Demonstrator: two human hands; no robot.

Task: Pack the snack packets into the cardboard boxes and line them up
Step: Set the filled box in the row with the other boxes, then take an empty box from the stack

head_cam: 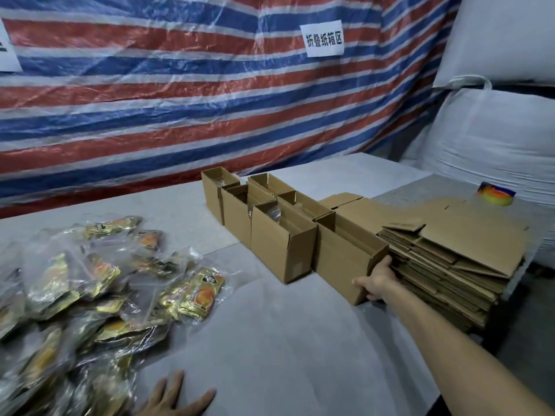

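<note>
Head view, right hand: the right hand (377, 280) is reaching out across the counter (270, 340) and gripping the near end of the nearest cardboard box (345, 259). Its fingers (386, 261) are curling round the box's right-hand corner, and the thumb is lying on the near face.
Left hand: the left hand (171, 397) is resting flat on the counter at the bottom edge, with its fingers spread and released, holding nothing, just beside the packets.
Snack packets: a loose heap of gold and orange snack packets (90, 280) in clear bags is lying on the left of the counter, well apart from the boxes.
Row of boxes: the gripped box is standing open-topped and touching its neighbour in the row of open boxes (282, 247), which is running diagonally toward the tarp (180, 100).
Flat cartons: a stack of flattened cartons (444, 271) is sitting just beside the gripped box on its right.
Background: the striped tarp is hanging behind the counter, carrying a paper sign (324, 40). White sacks (495, 130) are piling up at the right.
</note>
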